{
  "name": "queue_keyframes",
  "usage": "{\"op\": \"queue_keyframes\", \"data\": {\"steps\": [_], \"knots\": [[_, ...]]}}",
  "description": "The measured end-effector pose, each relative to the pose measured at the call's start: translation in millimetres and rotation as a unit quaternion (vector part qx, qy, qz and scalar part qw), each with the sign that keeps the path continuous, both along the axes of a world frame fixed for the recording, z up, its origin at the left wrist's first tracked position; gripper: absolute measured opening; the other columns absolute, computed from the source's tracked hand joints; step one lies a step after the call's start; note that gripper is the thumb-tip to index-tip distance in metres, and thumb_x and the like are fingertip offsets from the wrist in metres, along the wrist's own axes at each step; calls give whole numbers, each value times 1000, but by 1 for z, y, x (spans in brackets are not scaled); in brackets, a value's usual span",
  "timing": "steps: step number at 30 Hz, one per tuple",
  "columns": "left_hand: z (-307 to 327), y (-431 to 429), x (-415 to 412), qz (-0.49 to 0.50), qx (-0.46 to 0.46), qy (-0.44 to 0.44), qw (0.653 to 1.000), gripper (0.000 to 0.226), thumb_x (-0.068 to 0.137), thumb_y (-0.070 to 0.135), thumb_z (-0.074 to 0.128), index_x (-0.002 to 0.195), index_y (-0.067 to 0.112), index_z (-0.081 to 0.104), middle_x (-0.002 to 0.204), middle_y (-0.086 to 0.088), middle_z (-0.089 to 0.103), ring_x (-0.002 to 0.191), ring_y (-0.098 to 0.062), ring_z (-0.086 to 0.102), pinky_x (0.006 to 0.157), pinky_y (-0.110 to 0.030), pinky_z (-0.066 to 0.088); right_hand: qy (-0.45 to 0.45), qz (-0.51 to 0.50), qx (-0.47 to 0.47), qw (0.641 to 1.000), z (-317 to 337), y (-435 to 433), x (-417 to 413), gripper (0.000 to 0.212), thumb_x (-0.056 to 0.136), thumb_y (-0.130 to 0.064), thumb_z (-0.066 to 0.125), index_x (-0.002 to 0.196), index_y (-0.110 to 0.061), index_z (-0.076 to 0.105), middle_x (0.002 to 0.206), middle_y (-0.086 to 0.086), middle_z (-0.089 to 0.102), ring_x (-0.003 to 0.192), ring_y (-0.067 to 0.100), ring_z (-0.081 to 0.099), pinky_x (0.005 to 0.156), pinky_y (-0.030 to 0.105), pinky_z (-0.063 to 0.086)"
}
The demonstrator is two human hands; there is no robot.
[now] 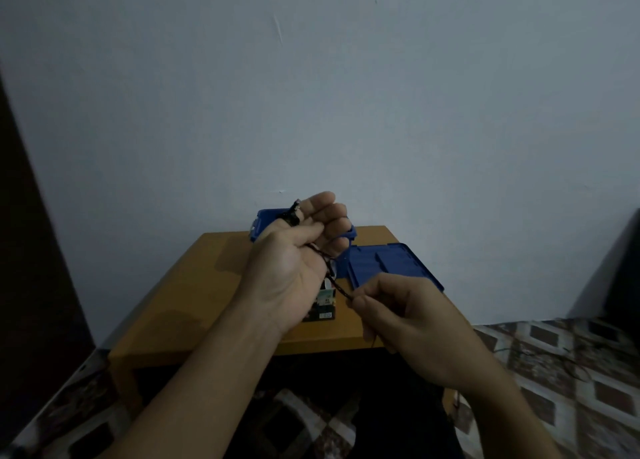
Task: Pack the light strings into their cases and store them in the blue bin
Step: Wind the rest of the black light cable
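left hand (294, 261), gripping light string (336, 285), half-hides bin (265, 216)

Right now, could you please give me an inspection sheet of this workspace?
Surface: small wooden table, set against the wall.
Job's things: blue bin at the table's back, partly behind the left hand; blue lid lying to its right; small printed case on the table; dark light string running between both hands.
Clutter: nothing seen.
Hands: left hand palm up, fingers curled round the light string; right hand pinches it.
Cables: thin dark wire trailing over the floor on the right.
Surroundings: pale wall, patterned floor, dim light.
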State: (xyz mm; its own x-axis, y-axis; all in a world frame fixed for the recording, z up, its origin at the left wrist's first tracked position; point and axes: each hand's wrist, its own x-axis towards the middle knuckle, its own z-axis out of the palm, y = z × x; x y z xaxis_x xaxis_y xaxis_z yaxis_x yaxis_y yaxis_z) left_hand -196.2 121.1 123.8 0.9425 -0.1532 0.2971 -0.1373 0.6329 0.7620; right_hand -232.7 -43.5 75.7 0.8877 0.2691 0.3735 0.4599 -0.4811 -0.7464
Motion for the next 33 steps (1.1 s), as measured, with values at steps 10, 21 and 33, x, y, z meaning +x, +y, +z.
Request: {"op": "queue_keyframes", "data": {"steps": [10,21,33], "knots": [[-1,2,-5,34,62,3,998,24,99,13,42,97,4,64,74,-4,56,57,-12,40,55,-28,30,-9,-14,17,1000,1,3,-5,22,99,-30,59,79,-20,62,58,-11,54,50,1,45,52,15,38],[-7,4,-2,115,236,-22,965,28,105,2,37,101,5,64,76,-4,68,64,-12,61,57,-25,50,5,-16,46,999,4,-2,-8,18,101,-26,56,86,-17,62,59,-8,63,46,3,52,50,17,43],[-10,6,-5,-10,442,-14,897,35,107,23,41,87,7,65,67,-9,63,59,-23,57,61,-41,48,-126,-28,40,991,1,-2,-5,12,93,-40,61,86,-34,69,68,-10,64,59,6,55,53,27,44]]}}
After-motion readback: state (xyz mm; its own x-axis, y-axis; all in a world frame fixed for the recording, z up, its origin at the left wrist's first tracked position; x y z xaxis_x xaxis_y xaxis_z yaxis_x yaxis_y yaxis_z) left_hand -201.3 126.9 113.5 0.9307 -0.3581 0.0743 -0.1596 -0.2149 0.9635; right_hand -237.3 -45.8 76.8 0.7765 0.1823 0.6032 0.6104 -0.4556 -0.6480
